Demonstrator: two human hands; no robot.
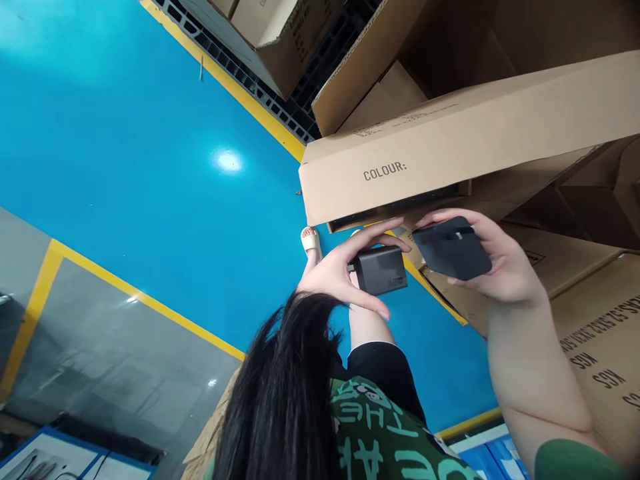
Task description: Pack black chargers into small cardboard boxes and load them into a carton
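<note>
Near the middle of the head view, my left hand (333, 277) is closed around a black power adapter (383, 270). Its metal prongs show by the palm, and faint printing is on its lower edge; thumb and fingers curve along its sides. To the right, my right hand (505, 257) grips a dark flat-faced block (453, 250) with rounded corners. A small light spot near its top may be a prong, though I cannot tell. The two pieces are close together but apart. Just above both hands is a cardboard carton (345, 187) marked "COLOUR:".
An open carton (280, 57) sits on a black grid pallet (220, 50) at the top. More printed cartons (595, 333) stand at right. Yellow lines (145, 300) cross the blue floor (150, 167). Dark hair (280, 400) hangs at the bottom. A blue-edged surface (55, 453) is at lower left.
</note>
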